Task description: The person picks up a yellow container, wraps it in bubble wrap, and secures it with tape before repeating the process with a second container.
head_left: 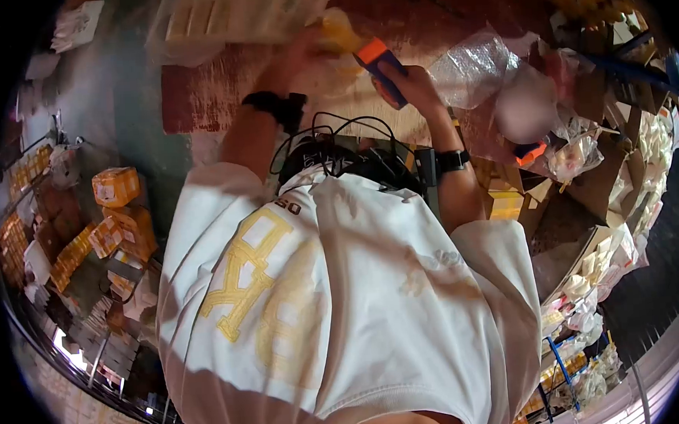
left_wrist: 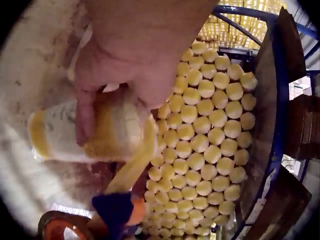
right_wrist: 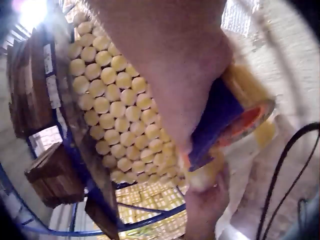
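My left hand (head_left: 301, 57) grips a cylindrical package in clear and yellow wrap (left_wrist: 65, 132), fingers curled over its side. In my right hand (head_left: 421, 89) is a blue tape dispenser with an orange end (head_left: 382, 68), gripped around its body. Yellow tape (left_wrist: 132, 170) runs as a band from the dispenser's head to the end of the package in the left wrist view. Beneath the dispenser's head, its tape roll (right_wrist: 247, 122) shows an orange core. In the right wrist view the left hand (right_wrist: 205, 205) is close below the dispenser, and the package is mostly hidden.
Beyond the hands, many round yellow-ended packages (left_wrist: 200, 140) are stacked inside a blue-framed rack (left_wrist: 277, 125). Clear plastic wrap (head_left: 470, 71) lies on the worn red tabletop (head_left: 184, 97) at right. Black cables (head_left: 350, 119) loop near the chest. Taped boxes (head_left: 115, 187) stand at left.
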A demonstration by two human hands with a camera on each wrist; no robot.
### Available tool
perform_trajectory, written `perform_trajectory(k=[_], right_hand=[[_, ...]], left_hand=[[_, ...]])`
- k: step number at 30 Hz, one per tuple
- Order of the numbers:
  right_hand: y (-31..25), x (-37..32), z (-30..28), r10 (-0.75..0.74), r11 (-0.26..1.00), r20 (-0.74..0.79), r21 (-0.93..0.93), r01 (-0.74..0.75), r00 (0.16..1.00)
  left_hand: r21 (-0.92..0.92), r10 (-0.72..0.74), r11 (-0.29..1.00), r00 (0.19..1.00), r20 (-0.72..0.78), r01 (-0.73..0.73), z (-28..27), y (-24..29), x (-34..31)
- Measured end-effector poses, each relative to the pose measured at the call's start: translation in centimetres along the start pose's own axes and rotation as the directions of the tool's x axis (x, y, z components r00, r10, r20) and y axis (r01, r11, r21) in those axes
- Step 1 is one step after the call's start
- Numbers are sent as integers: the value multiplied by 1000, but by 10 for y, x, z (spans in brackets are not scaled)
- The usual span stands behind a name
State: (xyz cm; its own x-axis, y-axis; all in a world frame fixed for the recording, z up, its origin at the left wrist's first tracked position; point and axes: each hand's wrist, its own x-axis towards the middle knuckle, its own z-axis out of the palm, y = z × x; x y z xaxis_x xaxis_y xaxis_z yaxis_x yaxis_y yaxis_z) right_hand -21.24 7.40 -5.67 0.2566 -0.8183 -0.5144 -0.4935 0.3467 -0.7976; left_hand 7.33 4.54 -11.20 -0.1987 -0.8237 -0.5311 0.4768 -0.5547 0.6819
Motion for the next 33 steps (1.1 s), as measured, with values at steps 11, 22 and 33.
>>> perform_trajectory(k=[11,22,33], right_hand=[[49,49,29,58,995,82,-81,-51,995],[-10,73,34,-139,873,255,-425,240,957],[-28,90,97,59,669,344,-710,219,937]], left_hand=[[955,415,293,905,-89,-40,25,7,10],[856,346,514,900,-266,55,-43,0,-9],[404,-40,825,754,-656,395,-73,-97,-39]])
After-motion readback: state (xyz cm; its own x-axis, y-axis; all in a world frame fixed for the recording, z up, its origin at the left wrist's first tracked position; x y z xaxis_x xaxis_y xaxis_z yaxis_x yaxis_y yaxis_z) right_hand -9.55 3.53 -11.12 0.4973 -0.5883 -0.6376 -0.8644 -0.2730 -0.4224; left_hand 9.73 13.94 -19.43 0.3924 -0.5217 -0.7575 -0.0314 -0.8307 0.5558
